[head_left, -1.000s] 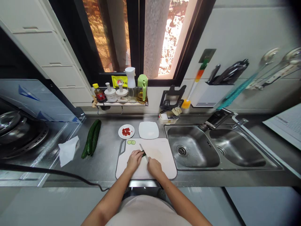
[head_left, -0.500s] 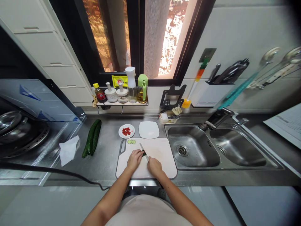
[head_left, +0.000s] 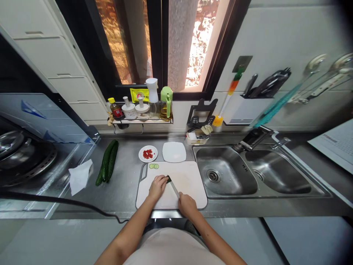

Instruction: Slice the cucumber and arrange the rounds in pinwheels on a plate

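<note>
The worktop [head_left: 125,173] is viewed from above and behind the hands [head_left: 157,187], facing forward and down. Beyond them, the window [head_left: 162,48] is included.

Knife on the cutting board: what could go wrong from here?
1. The knife in the right hand has its tip end close to the left hand, which holds the cucumber piece; a slip could nick a finger.
2. Two cucumber slices lie near the cutting board's far edge; a bump might push them off.
</note>
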`<state>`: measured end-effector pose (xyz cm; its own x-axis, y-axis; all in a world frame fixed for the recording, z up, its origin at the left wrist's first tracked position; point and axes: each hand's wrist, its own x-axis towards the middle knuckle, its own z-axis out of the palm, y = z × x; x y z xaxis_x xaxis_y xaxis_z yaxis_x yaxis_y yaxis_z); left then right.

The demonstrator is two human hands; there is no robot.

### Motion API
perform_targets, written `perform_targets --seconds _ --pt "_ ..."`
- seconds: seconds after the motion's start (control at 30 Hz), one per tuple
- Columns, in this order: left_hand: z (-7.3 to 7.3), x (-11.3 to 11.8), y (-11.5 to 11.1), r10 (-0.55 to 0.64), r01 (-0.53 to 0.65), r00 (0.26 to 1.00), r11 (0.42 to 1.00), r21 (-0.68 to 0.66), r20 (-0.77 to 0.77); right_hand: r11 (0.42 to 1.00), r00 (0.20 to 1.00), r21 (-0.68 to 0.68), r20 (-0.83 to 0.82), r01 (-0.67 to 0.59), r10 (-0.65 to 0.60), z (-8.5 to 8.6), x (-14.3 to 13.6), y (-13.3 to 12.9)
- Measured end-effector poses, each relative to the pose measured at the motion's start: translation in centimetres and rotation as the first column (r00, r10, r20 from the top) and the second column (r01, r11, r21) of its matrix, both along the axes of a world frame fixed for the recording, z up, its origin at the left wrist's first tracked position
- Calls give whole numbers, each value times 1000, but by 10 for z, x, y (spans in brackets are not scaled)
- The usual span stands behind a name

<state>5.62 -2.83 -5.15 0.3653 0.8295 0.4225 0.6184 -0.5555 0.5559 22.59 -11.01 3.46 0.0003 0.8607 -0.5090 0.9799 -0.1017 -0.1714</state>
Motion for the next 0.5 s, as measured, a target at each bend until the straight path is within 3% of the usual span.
perform_targets --seconds 0.3,0.5 --pt "1 1 -1 7 -7 1000 1000 6 -7 1000 1000 -12 -24 1 -1 3 8 -13" --pt "6 1 -1 14 -16 999 998 -61 -32 1000 999 -7 -36 5 -5 5 15 -18"
